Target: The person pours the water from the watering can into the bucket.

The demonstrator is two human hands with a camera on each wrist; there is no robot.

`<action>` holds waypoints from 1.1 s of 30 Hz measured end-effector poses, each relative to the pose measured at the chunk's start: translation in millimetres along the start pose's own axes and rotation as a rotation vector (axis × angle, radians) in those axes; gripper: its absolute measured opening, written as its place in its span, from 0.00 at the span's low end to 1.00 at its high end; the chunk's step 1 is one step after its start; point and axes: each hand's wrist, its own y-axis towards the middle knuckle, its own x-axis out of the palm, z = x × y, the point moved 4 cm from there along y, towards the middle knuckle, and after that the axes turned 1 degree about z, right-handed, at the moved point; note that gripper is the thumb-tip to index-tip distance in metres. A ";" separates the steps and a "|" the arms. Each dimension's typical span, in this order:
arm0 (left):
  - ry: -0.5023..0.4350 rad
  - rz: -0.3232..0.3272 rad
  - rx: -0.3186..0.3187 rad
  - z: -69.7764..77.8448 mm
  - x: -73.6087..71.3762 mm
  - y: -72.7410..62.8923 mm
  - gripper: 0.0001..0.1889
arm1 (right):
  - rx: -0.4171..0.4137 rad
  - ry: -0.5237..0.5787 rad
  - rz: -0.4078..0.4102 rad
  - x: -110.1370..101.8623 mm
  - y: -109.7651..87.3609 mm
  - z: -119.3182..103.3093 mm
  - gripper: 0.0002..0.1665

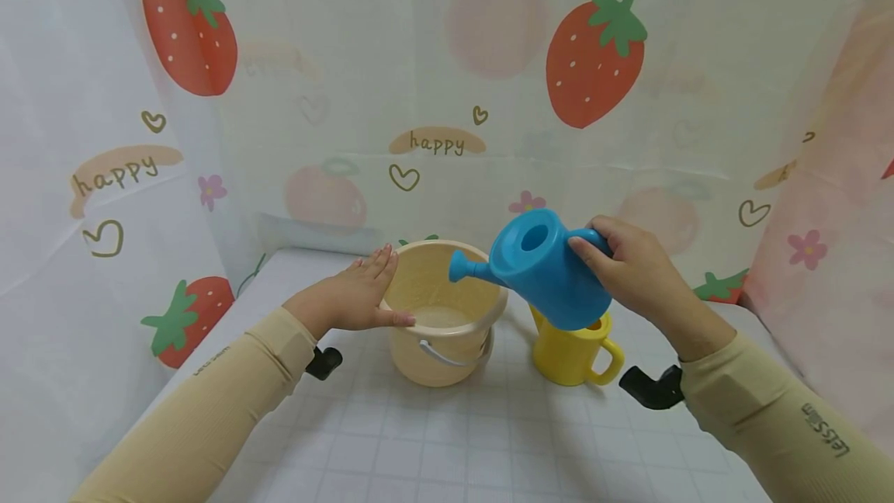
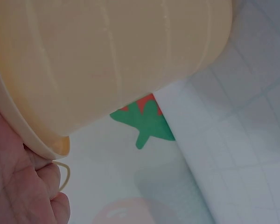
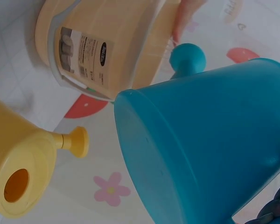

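Above the mouth of the bucket, the spout head of the blue watering can points inward, while the can's body hangs tilted to the bucket's right. The right hand has its fingers closed around the can's handle. On the bucket's left rim lies the left hand, its fingers rather straight and the thumb spread apart along the near edge; it seems to steady the bucket more than grip it. The yellow watering can stands upright on the table, to the right of the bucket, held by neither hand. I judge the step in hand is pouring from the blue can into the bucket, though I cannot tell if water is running. The next move would call for tipping the can more, with its spout head inside the bucket's rim and the left hand bracing.
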 end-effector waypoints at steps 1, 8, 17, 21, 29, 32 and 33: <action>0.000 0.001 0.000 0.1 -0.2 -0.1 0.62 | 0.000 0.000 -0.001 0.0 -0.1 0.0 0.21; -0.001 0.001 0.002 0.7 -1.2 -0.7 0.63 | -0.004 0.000 -0.001 -0.8 0.1 -0.5 0.21; -0.009 0.000 -0.001 1.3 -1.4 -1.4 0.61 | -0.008 -0.003 0.001 -2.2 0.1 -1.8 0.21; -0.011 -0.001 -0.001 1.6 -1.6 -1.7 0.61 | -0.010 -0.010 0.006 -2.2 0.0 -2.3 0.21; -0.013 -0.003 -0.003 1.4 -1.0 -2.0 0.61 | -0.014 -0.005 0.010 -2.6 -0.3 -3.9 0.20; -0.015 -0.001 -0.002 1.2 -1.0 -2.0 0.61 | -0.017 -0.006 0.011 -2.8 -0.2 -4.0 0.20; -0.015 0.000 -0.001 1.2 -1.1 -1.9 0.61 | -0.017 -0.006 0.012 -2.8 -0.2 -3.9 0.20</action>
